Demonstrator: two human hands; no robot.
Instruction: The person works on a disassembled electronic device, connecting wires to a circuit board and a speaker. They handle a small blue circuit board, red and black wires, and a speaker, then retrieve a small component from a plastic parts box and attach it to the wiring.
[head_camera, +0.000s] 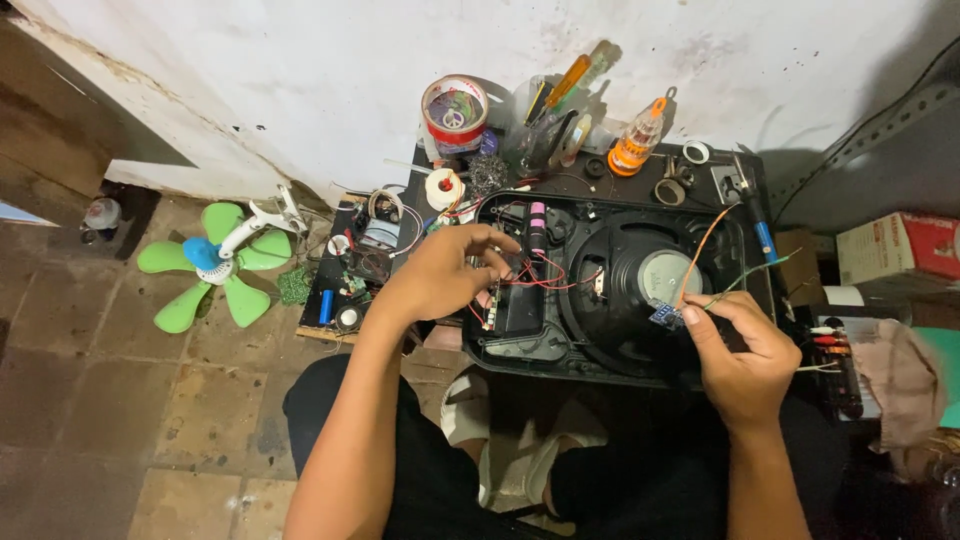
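An opened black speaker housing (520, 340) lies on a low black table, with a round speaker driver (668, 275) inside and red wires (545, 278) running across it. My left hand (440, 272) reaches into the housing's left side, fingers curled on the wires near a circuit strip. My right hand (740, 350) pinches a small blue circuit board (665, 315) over the driver's edge. Orange and green wires (712, 240) rise from that board.
A green-bladed small fan (215, 268) lies on the brick floor at left. Behind the housing stand a tape-roll tin (455, 115), a cup of screwdrivers (548, 120), an orange bottle (637, 140) and a soldering iron (762, 225). Cardboard boxes (900, 245) sit at right.
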